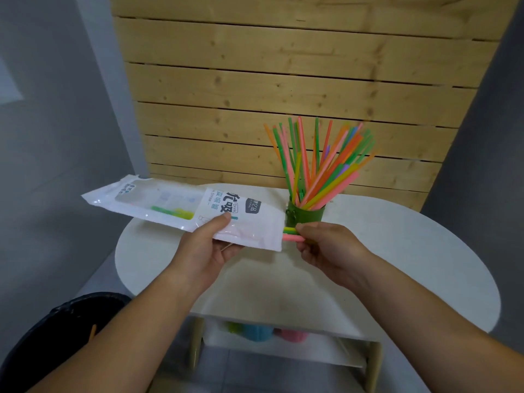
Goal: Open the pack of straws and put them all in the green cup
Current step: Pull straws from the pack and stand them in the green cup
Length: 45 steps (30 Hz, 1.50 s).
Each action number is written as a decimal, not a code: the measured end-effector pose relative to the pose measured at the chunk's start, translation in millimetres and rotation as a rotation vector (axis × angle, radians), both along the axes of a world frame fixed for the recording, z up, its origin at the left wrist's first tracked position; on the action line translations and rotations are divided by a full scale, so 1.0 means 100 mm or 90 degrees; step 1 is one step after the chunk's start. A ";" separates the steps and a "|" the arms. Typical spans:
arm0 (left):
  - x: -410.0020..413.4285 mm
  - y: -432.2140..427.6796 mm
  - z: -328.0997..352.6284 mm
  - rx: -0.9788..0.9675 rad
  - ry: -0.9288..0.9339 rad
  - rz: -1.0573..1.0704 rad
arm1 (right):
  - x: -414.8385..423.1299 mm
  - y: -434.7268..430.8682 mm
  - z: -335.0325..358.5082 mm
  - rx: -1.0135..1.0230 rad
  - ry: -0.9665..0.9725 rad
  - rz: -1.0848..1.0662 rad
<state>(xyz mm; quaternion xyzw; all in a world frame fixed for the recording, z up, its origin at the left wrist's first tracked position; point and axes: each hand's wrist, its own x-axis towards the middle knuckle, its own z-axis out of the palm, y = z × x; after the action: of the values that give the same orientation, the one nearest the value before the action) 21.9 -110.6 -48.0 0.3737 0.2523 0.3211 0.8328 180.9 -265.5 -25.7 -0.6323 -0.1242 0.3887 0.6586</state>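
Observation:
My left hand (207, 248) grips the white straw pack (170, 207) near its open right end and holds it level above the table. A few green and yellow straws show through its clear window. My right hand (323, 248) pinches the ends of several straws (290, 233), yellow-green and pink, that stick out of the pack's mouth. Just behind my right hand stands the green cup (307, 215), filled with several coloured straws (320, 163) that fan upward.
The white oval table (411, 265) has a lower shelf holding green, blue and pink objects (266, 331). A wooden slat wall (283, 80) rises behind it. A dark bin (56, 336) sits on the floor at lower left.

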 end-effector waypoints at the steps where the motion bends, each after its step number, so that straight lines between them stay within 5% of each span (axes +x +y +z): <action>1: 0.00 0.00 -0.01 -0.015 -0.006 0.005 | 0.02 -0.01 0.01 -0.002 -0.023 -0.002; 17: 0.02 0.01 -0.10 -0.086 0.002 -0.025 | 0.10 -0.11 0.08 0.034 -0.297 0.018; 24: 0.01 0.02 -0.10 -0.096 -0.001 -0.021 | 0.22 -0.18 0.10 0.059 -0.230 0.030; 34: 0.03 -0.01 -0.07 -0.103 -0.024 -0.011 | 0.20 -0.13 0.04 0.155 0.154 -0.005; 45: 0.00 -0.01 -0.06 -0.106 -0.016 0.010 | -0.06 0.06 -0.07 0.289 0.266 -0.048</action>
<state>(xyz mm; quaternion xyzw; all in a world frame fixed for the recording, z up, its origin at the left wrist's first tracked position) 22.3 -111.3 -53.6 0.2968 0.2708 0.3103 0.8616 174.6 -259.9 -32.6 -0.3796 -0.0462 0.4480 0.8081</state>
